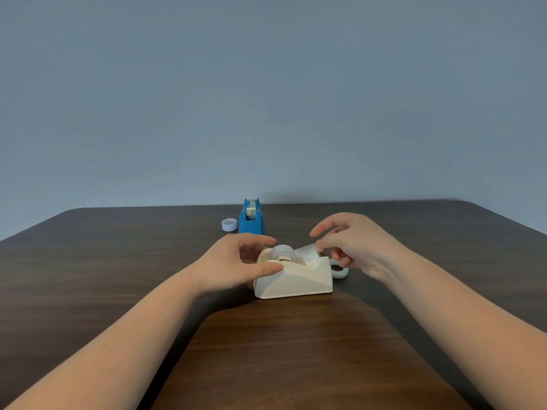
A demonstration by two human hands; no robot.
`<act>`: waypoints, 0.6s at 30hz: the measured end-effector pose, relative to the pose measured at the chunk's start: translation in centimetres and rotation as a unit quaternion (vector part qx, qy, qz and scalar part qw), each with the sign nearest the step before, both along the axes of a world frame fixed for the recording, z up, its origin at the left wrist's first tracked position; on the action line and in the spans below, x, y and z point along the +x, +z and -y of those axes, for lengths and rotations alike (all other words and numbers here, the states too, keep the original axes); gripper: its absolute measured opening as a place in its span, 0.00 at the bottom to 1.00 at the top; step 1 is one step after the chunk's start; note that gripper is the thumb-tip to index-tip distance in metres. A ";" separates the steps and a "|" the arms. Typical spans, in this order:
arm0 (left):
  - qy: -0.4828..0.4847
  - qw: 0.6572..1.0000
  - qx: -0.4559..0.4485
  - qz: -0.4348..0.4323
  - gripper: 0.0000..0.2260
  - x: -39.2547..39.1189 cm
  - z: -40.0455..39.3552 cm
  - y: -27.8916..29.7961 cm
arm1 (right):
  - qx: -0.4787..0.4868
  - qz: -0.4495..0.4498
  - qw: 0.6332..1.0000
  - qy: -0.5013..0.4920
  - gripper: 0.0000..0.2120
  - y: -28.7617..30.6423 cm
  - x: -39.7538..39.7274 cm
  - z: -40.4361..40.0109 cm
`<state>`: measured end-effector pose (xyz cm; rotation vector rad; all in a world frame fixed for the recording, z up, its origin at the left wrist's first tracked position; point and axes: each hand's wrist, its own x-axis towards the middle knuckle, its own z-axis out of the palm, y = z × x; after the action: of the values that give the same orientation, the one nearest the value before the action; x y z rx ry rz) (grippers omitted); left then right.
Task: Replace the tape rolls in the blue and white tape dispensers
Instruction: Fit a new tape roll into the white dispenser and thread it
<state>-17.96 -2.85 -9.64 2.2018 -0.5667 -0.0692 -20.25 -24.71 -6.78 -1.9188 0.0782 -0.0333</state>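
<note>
The white tape dispenser (293,279) stands in the middle of the dark wooden table (266,350), with a clear tape roll (282,252) seated in it. My left hand (236,261) grips the dispenser's left end, thumb on its near side. My right hand (352,244) pinches the loose tape strip (307,251) stretched from the roll to the cutter end. Behind it, the blue tape dispenser (251,217) stands near the table's far edge with a roll (252,211) in it.
A small empty white tape core (229,224) sits left of the blue dispenser. Another clear tape roll (340,272) lies on the table behind the white dispenser's right end, partly hidden by my right hand. A plain grey-blue wall stands behind the table.
</note>
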 end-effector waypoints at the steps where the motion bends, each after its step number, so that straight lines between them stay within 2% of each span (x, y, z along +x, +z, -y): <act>1: 0.001 1.000 0.001 0.001 0.23 0.0 0.0 0.0 | 0.001 -0.003 1.000 0.002 0.10 0.1 0.0 0.5; 4: 0.002 1.000 -0.001 -0.001 0.23 0.1 -0.1 -0.1 | -0.014 -0.008 1.000 0.014 0.09 0.4 -0.2 2.2; 8: 0.000 1.000 0.002 -0.001 0.24 0.2 -0.2 -0.2 | -0.063 -0.007 0.998 0.026 0.13 0.6 -0.2 3.7; 15: -0.003 1.000 0.000 0.004 0.23 0.1 -0.2 -0.2 | -0.147 -0.009 0.988 0.043 0.09 0.3 -0.5 3.6; 18: -0.004 1.000 -0.001 0.005 0.22 0.1 -0.1 -0.2 | -0.152 -0.010 0.987 0.052 0.11 0.0 -0.4 3.5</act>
<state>-17.85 -2.70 -9.86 2.1985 -0.5814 -0.0618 -20.69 -28.18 -6.77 -2.2251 -0.0143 0.0475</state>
